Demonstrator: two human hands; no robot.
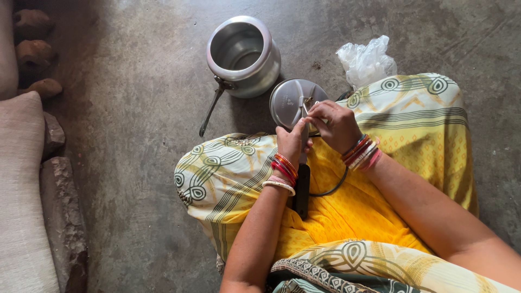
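1. The left hand (292,142) is curled around the long black handle (302,190) of the lid (296,102); its fingers are closed on the handle just above where it meets the lid, so the lid hangs out past the fingertips, over the knee and tilted toward the floor (135,163)
2. The right hand (336,126) is pinched almost closed at the lid's near edge; what the fingertips grip there is too small to tell
3. A dark gasket (335,187) loops out below the right wrist; I judge it could snag on the bangles (362,153) and get pulled out of shape
4. If the left grip slackens, the lid's weight, well beyond the fingers, could swing it down onto the concrete
5. The cooker (243,54) stands open, apart from both hands, beyond the lid; a dropped lid could knock it
6. The plastic bag (366,61) lies beyond the right fingers, untouched
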